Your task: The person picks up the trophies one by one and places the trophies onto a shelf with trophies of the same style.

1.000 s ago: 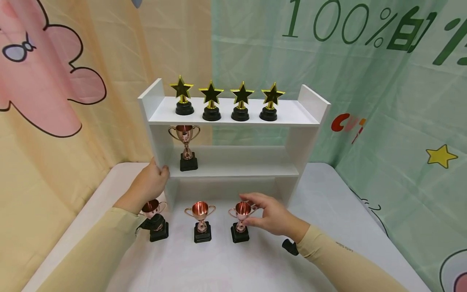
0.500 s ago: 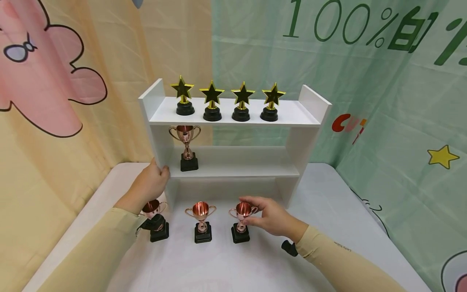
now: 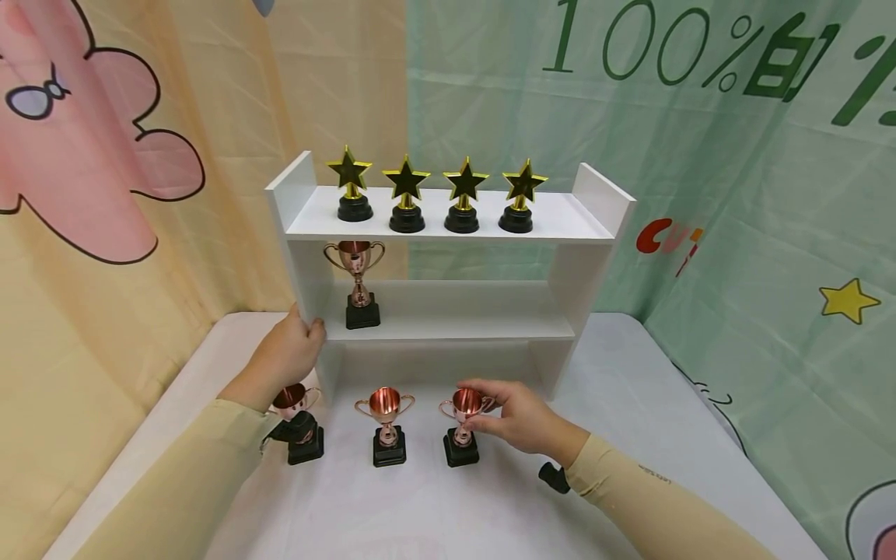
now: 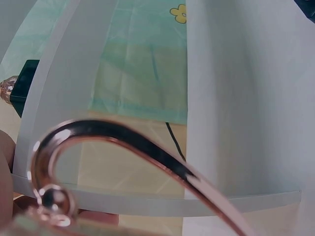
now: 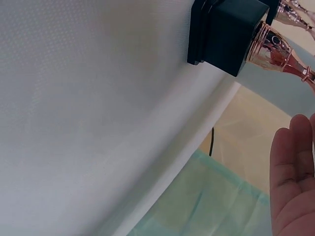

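My left hand (image 3: 283,354) grips the left side panel of a white shelf unit (image 3: 462,311). My right hand (image 3: 525,420) holds a rose-gold trophy cup (image 3: 460,451) from its right side, thumb in front of the bowl and a finger behind the rim. That trophy stands upright on the table. Left of it is another matching trophy (image 3: 389,446). A third trophy (image 3: 306,443) stands below my left wrist, which partly hides it; a trophy handle (image 4: 113,130) looms close in the left wrist view. In the right wrist view, straight fingers (image 5: 290,172) show.
Several gold star trophies (image 3: 462,218) line the top board. One larger-looking rose-gold trophy (image 3: 362,311) stands at the left end of the middle board. The unit stands on a white-covered table (image 3: 420,513), with printed curtains (image 3: 735,194) behind.
My right hand has lowered slightly around the trophy cup. The trophy itself has stayed in place, and my left hand keeps its hold on the shelf unit.
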The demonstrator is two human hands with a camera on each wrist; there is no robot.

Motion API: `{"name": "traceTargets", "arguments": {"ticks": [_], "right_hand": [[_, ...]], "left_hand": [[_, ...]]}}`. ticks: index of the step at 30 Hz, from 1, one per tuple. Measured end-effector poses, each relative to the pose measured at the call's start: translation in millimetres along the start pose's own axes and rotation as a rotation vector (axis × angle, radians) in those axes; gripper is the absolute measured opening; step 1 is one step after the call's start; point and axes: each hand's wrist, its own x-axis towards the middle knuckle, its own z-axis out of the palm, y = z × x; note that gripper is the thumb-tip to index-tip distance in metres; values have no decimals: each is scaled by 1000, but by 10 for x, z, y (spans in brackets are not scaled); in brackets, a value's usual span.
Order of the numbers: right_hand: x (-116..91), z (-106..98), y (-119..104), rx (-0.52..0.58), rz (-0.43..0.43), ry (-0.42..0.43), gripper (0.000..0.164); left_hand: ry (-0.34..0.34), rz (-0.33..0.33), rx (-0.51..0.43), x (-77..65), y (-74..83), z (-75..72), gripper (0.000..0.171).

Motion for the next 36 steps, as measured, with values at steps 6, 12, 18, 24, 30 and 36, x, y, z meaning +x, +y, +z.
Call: {"name": "traceTargets", "arguments": {"ticks": [6,12,18,24,30,36], "right_hand": [[-3,18,13,10,-3,8,54],[2,27,14,40,2,5,55],[2,30,13,51,17,2,55],[-5,33,26,45,24,-1,56],[-7,36,34,63,21,-3,56],[-12,36,29,75,29,8,55]], "left_hand": [[-12,-2,-6,-9,-3,-1,65],[-9,0,-15,-13,-12,4,66],[-3,2,-12,-15,-13,6,65],[-2,4,-6,-16,-13,4,65],[-5,4,-7,-17,-5,2,65],[-2,5,-7,-14,6,5,65]]}}
